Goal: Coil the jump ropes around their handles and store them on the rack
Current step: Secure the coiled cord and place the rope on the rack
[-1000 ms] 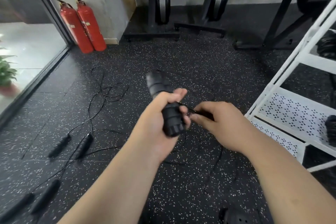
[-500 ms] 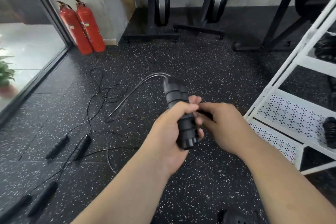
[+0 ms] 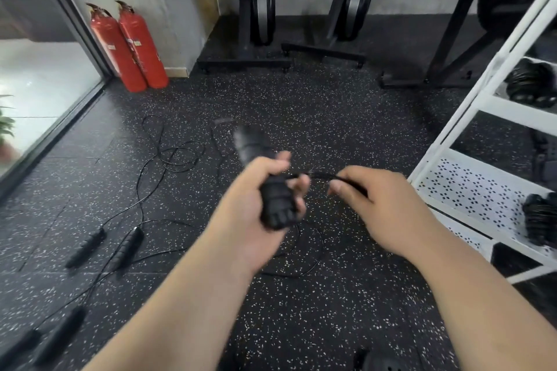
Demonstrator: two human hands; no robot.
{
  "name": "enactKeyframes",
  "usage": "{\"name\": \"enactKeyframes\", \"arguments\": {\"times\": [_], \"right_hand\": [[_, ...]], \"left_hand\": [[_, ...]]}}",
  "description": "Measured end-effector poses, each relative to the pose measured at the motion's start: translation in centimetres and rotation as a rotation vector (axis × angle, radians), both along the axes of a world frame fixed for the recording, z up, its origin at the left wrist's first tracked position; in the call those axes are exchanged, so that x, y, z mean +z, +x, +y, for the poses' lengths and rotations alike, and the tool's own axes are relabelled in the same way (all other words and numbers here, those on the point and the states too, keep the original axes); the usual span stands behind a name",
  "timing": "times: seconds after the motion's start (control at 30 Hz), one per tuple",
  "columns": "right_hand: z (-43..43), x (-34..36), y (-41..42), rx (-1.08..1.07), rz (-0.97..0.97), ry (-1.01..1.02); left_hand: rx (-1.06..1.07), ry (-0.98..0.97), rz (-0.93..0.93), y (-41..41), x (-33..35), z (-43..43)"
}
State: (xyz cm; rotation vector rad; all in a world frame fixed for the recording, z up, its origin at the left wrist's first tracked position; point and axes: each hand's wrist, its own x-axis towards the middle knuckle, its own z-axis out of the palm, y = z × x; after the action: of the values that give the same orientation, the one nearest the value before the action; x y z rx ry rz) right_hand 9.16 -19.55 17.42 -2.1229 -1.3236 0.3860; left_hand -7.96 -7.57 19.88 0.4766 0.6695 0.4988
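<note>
Jump rope handles (image 3: 274, 202) are held above the floor (image 3: 331, 117) in the left hand (image 3: 250, 208), fingers (image 3: 300, 187) curled round them. The right hand (image 3: 388, 211) pinches the cord (image 3: 321, 175) taut, likely to keep the wraps tight, near the rack (image 3: 470, 187).

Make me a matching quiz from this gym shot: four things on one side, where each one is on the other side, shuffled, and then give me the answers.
Things
1. fire extinguishers
2. black handles
3. stretched cord
4. coiled rope bundle

Places
A. pinched by the right hand
B. on a perforated shelf of the white rack
C. upright by the wall, next to the glass
D. gripped in the left hand

Pairs: 1-C, 2-D, 3-A, 4-B
</note>
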Motion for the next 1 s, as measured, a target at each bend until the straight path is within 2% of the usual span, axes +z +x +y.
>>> {"name": "enactKeyframes", "arguments": {"times": [0.07, 0.13, 0.33, 0.43, 0.5, 0.57, 0.63, 0.73, 0.83, 1.0], "right_hand": [[0.5, -0.3, -0.8, 0.036, -0.052, -0.043], [0.7, -0.3, -1.1, 0.039, -0.052, -0.069], [-0.7, 0.1, 1.7, -0.079, -0.037, -0.172], [-1.0, -0.2, 2.4, -0.267, -0.08, -0.075], [-0.8, -0.1, 2.2, -0.38, -0.1, -0.009], [-0.6, -0.1, 2.0, -0.394, -0.042, -0.033], [-0.2, -0.2, 1.4, -0.326, 0.073, -0.125], [0.2, -0.4, 0.4, -0.202, -0.029, -0.315], [0.5, -0.3, 0.0, -0.156, -0.054, -0.312], [0.8, 0.0, -0.2, -0.155, 0.005, 0.031]], "left_hand": [[-0.144, -0.008, -0.015, 1.4, -0.5, -2.6], [-0.175, -0.011, -0.016, 1.9, -0.8, -3.2], [0.115, -0.041, -0.081, -0.1, -0.4, 2.8], [0.061, -0.001, 0.034, -1.0, -0.1, 3.9], [-0.115, 0.201, 0.272, -1.1, 0.0, 3.3], [-0.32, 0.526, 0.502, -1.2, -0.4, 2.6], [-0.424, 0.906, 0.712, -1.3, -0.9, 2.0], [-0.485, 1.409, 1.041, -1.2, -1.5, 1.2], [-0.427, 1.544, 1.097, -1.2, -1.5, 0.8], [-0.346, 1.692, 1.158, -1.6, -1.1, 0.9]]}}
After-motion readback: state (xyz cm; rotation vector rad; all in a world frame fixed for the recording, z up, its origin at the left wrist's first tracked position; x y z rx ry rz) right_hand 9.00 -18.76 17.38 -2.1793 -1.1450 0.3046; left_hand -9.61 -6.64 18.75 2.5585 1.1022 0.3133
